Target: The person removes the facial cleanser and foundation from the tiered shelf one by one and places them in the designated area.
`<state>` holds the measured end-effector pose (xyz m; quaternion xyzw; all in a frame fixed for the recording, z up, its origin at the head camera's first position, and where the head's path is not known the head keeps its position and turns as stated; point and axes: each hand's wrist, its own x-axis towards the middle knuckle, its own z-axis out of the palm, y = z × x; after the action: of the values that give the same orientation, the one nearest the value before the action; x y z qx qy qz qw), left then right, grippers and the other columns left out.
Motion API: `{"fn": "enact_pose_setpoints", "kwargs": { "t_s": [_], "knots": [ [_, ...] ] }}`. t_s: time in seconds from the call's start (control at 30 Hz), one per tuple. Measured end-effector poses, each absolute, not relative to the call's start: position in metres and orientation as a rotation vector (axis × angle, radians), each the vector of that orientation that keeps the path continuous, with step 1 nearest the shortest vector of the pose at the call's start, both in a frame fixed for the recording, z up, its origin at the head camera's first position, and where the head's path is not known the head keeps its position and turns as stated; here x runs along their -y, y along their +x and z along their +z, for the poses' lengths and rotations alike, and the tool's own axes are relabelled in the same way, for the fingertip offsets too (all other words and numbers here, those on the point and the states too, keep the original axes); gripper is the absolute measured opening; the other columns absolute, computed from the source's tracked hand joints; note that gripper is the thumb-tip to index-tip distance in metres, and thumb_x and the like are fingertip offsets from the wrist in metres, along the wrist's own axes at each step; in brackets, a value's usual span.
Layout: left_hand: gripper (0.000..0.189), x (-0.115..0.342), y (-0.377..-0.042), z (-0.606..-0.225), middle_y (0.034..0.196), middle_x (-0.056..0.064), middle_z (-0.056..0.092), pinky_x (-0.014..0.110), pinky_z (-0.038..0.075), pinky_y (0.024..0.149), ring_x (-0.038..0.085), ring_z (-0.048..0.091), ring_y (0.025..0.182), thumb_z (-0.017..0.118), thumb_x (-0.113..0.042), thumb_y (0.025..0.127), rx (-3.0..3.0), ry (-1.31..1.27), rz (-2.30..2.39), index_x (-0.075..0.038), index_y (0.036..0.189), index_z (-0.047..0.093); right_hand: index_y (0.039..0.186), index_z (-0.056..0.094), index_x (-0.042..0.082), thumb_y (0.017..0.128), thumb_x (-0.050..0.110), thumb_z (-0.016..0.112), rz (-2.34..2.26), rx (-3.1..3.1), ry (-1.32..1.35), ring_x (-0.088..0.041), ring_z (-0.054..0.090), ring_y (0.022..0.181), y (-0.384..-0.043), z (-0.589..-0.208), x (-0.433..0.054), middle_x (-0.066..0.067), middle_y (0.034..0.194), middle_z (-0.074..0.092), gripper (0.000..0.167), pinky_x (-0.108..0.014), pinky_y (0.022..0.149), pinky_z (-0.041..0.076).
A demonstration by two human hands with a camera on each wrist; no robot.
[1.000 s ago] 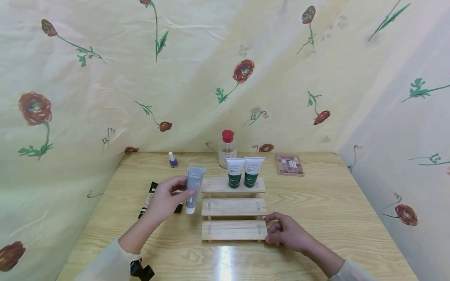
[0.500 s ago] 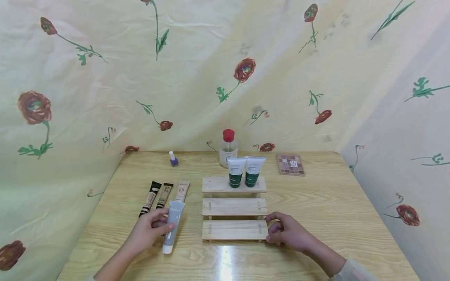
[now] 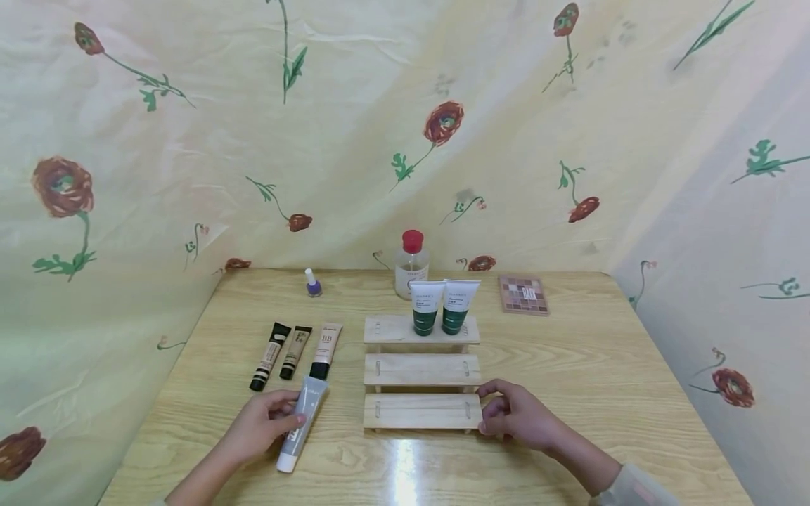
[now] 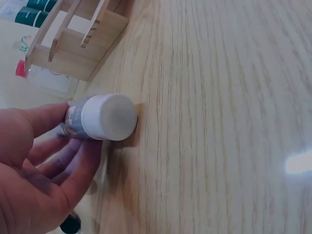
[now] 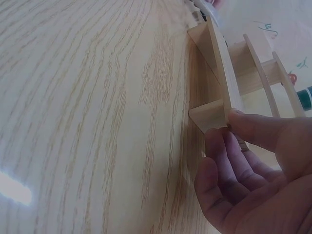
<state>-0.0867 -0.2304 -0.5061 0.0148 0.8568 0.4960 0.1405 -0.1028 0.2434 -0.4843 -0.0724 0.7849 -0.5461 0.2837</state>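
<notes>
It looks partway: two green-bottomed tubes stand on the rack the right hand grips, three slim tubes lie on the table, and the left hand pinches a grey tube in its fingers nearby.

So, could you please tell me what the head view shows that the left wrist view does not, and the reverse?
Only the head view shows the right hand, makeup palette and purple nail polish. Only the left wrist view shows the white cap's round end. Both show the left hand, grey tube, wooden rack and red-capped bottle.
</notes>
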Motion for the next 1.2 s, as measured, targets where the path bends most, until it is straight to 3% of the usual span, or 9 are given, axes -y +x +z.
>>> {"fn": "enact_pose_setpoints", "kwargs": {
  "t_s": [0.47,0.9,1.2],
  "knots": [
    [0.048,0.2291,-0.0863,-0.5066,0.092,0.008,0.070,0.033,0.055,0.054,0.020,0.063,0.070,0.081,-0.012,0.086,-2.446,-0.060,1.397,0.009,0.125,0.062,0.133,0.048,-0.008,0.088,0.007,0.078,-1.465,-2.097,-0.191,-0.021,0.062,0.077,-0.1014,-0.4848,-0.2440,-0.011,0.092,0.070,0.056,-0.035,0.059,0.052],
    [0.043,0.2266,-0.0861,-0.5049,0.087,0.007,0.066,0.033,0.053,0.049,0.022,0.059,0.063,0.082,-0.009,0.082,-2.463,-0.160,1.354,0.008,0.119,0.066,0.133,0.049,-0.007,0.088,0.008,0.079,-1.458,-2.100,-0.183,-0.022,0.063,0.077,-0.1027,-0.4876,-0.2451,-0.011,0.092,0.070,0.056,-0.036,0.059,0.052],
    [0.038,0.2325,-0.0905,-0.4969,0.084,0.007,0.064,0.033,0.054,0.048,0.021,0.059,0.062,0.079,-0.014,0.087,-2.482,-0.124,1.308,0.006,0.118,0.067,0.133,0.049,-0.007,0.087,0.007,0.079,-1.450,-2.109,-0.175,-0.022,0.063,0.078,-0.1036,-0.4872,-0.2451,-0.010,0.092,0.070,0.057,-0.035,0.059,0.052]
  ]
}}
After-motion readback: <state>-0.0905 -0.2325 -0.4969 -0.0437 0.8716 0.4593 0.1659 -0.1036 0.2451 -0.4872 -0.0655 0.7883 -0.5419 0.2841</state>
